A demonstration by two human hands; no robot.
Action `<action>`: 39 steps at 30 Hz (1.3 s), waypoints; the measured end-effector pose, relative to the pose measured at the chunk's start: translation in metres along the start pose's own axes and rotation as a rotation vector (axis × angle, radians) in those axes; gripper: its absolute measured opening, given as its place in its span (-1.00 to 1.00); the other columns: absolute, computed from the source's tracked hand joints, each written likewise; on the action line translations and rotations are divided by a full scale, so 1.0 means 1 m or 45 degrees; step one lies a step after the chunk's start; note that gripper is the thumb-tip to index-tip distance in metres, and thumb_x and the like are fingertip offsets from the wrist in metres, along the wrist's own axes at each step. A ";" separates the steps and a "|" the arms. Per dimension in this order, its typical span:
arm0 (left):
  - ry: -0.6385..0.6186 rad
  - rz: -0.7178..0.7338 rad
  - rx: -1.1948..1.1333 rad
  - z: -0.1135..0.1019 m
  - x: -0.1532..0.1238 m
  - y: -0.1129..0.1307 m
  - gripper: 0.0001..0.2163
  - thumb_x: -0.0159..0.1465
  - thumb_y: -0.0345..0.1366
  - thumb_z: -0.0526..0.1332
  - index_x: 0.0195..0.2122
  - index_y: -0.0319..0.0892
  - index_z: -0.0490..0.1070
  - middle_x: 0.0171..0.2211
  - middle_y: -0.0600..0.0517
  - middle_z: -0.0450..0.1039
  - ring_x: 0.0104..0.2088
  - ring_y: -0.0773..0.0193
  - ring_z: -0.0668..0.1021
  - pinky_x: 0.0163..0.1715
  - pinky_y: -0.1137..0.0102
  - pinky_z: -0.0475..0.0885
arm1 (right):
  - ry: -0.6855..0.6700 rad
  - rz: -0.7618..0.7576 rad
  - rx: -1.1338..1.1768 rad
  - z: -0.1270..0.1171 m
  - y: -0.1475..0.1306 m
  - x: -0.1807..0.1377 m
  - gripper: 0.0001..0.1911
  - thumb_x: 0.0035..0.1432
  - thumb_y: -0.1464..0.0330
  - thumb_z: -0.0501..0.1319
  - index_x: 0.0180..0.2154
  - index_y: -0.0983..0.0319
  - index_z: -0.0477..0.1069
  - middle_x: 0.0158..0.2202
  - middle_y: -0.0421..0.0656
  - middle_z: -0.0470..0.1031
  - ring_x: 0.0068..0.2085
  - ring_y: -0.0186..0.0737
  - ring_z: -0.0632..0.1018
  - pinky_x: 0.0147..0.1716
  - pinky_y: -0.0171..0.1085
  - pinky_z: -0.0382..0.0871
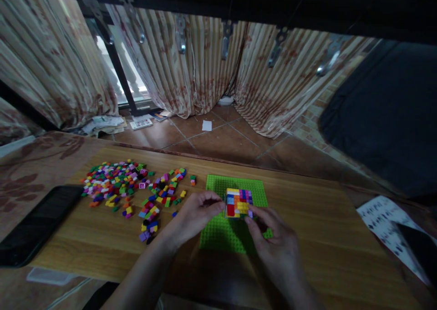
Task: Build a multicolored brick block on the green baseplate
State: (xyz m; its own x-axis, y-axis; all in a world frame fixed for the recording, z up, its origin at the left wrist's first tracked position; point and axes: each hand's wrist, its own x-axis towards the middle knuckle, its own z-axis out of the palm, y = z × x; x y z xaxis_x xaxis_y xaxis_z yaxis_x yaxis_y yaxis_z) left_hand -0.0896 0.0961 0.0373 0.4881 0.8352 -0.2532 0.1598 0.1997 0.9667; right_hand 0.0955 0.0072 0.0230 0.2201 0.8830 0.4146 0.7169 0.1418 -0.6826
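A multicoloured block of toy building bricks [235,203] stands on a green studded baseplate [218,237]. My left hand [196,212] is at the block's left side, its fingers curled and the thumb tip against the edge. At the near right corner, my right hand [276,237] pinches a small lavender brick [250,213] between thumb and forefinger, touching the block. Yellow, red, blue, purple and white bricks make up the block's top. Whether the lavender brick is seated on the studs cannot be made out.
Loose bricks [112,178] lie heaped on the wooden table [317,228] to the left, with a smaller scatter [164,191] nearer the baseplate. A black tray [37,223] rests at the left edge. A printed sheet [389,223] lies beyond the right end.
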 end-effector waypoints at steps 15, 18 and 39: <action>-0.005 0.048 0.097 0.008 0.003 -0.007 -0.82 0.19 -0.21 0.22 -0.39 -0.23 0.47 -0.47 0.09 0.41 -0.44 0.35 0.39 -0.38 0.45 0.28 | 0.038 -0.295 -0.306 0.023 0.001 -0.004 -0.73 0.31 0.28 0.19 0.00 0.12 0.52 -0.14 -0.08 0.53 -0.15 -0.13 0.56 -0.21 -0.17 0.53; -0.017 0.063 0.098 0.008 0.003 -0.008 -0.82 0.19 -0.20 0.21 -0.39 -0.23 0.47 -0.46 0.09 0.43 -0.44 0.35 0.40 -0.39 0.45 0.28 | 0.078 -0.347 -0.375 0.025 0.002 -0.004 -0.73 0.31 0.27 0.19 0.00 0.10 0.54 -0.12 -0.07 0.51 -0.17 -0.13 0.53 -0.25 -0.15 0.51; -0.006 0.094 0.099 0.009 0.005 -0.013 -0.84 0.22 -0.24 0.21 -0.41 -0.23 0.45 -0.47 0.11 0.41 -0.42 0.36 0.41 -0.37 0.46 0.28 | 0.037 -0.486 -0.361 0.012 0.000 -0.004 -0.82 0.27 0.39 0.25 -0.09 0.20 0.51 -0.19 -0.08 0.54 -0.20 -0.15 0.51 -0.22 -0.16 0.44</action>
State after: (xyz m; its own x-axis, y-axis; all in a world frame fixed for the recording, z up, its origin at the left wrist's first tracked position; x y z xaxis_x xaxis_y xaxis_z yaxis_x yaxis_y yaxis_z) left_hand -0.0817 0.0932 0.0236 0.5052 0.8437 -0.1817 0.1894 0.0970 0.9771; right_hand 0.0866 0.0092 0.0142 -0.0785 0.7783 0.6230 0.9016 0.3221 -0.2887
